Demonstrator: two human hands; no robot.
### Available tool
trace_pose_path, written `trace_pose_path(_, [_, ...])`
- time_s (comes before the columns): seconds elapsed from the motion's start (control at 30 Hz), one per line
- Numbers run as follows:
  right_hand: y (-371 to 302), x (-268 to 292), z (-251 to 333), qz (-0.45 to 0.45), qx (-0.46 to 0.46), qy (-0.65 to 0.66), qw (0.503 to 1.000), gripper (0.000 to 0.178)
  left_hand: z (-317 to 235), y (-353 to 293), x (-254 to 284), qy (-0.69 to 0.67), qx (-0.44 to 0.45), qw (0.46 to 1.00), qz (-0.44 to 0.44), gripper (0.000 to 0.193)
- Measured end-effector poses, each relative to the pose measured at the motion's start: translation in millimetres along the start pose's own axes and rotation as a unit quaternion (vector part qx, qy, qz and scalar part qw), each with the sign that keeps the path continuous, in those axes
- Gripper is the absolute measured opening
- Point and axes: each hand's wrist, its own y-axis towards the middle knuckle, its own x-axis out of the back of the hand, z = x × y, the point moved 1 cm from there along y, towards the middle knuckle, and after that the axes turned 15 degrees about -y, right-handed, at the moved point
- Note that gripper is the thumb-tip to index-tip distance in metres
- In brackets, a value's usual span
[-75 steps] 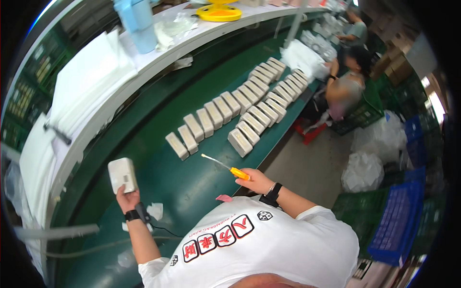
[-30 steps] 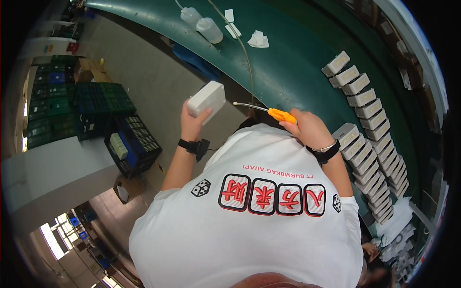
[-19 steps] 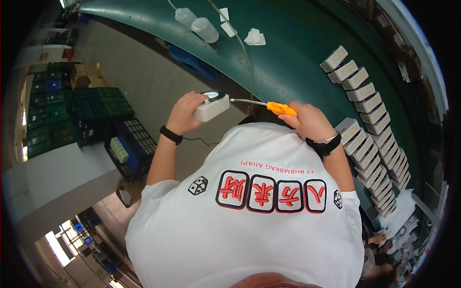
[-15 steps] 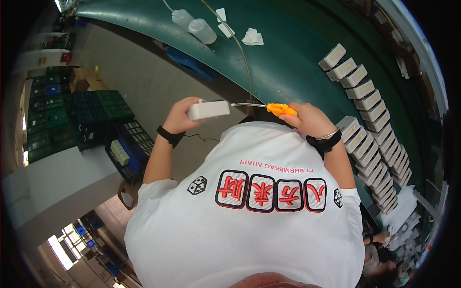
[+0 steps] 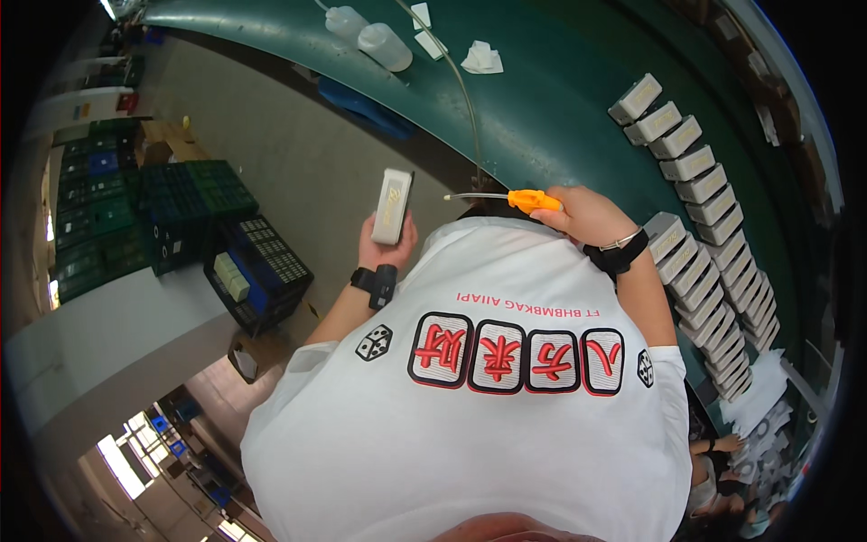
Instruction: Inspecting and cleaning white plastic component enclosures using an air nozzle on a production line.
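Note:
My left hand (image 5: 371, 250) is closed round the lower end of a small white box-shaped case (image 5: 394, 203) with gold print on its face. It is held up on end, its printed side in sight. My right hand (image 5: 591, 219) grips an orange air blow gun (image 5: 526, 200) with a thin metal nozzle. The nozzle tip points left at the case, with a gap between them. A pale hose (image 5: 471, 108) runs over the bench and down behind the gun; where it joins is hidden.
Rows of similar white cases (image 5: 700, 190) stand on the right of the green bench (image 5: 560, 117). Two plastic bottles (image 5: 384, 47) and a crumpled white cloth (image 5: 482, 58) lie at the far side. Stacked crates (image 5: 194, 203) stand left. Another person's hand (image 5: 728, 443) shows lower right.
My left hand has turned the case from lying sideways to on end, showing its printed face, and has drawn lower. My right hand with the blow gun has shifted slightly right.

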Motion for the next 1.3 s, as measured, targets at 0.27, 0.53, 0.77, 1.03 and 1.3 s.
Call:
trace_pose_path(0.27, [4.2, -8.3, 1.3, -0.026, 0.11, -0.043, 0.993, 0.043, 27.0, 4.7, -28.9, -0.14, -0.18, 0.974, -0.019, 0.053])
trace_pose_path(0.53, [5.5, -9.3, -8.2, -0.061, -0.007, 0.009, 0.998, 0.044, 41.0, -6.9, -34.7, -0.227, -0.002, 0.973, -0.042, 0.057])
trace_pose_path(0.77, [3.3, -22.1, -12.0, -0.111, 0.028, -0.02, 0.993, 0.04, 28.7, -9.2, -59.3, -0.182, 0.062, 0.981, -0.009, 0.057])
trace_pose_path(1.03, [-15.7, -13.1, -8.2, -0.049, -0.003, 0.08, 0.996, 0.033, 34.5, 5.6, -75.3, -0.118, 0.08, 0.988, -0.053, 0.05])
trace_pose_path(1.3, [-61.2, -42.0, -35.9, -0.232, 0.033, 0.264, 0.936, 0.021, 70.1, 43.7, -94.1, 0.047, 0.246, 0.968, 0.023, 0.054])
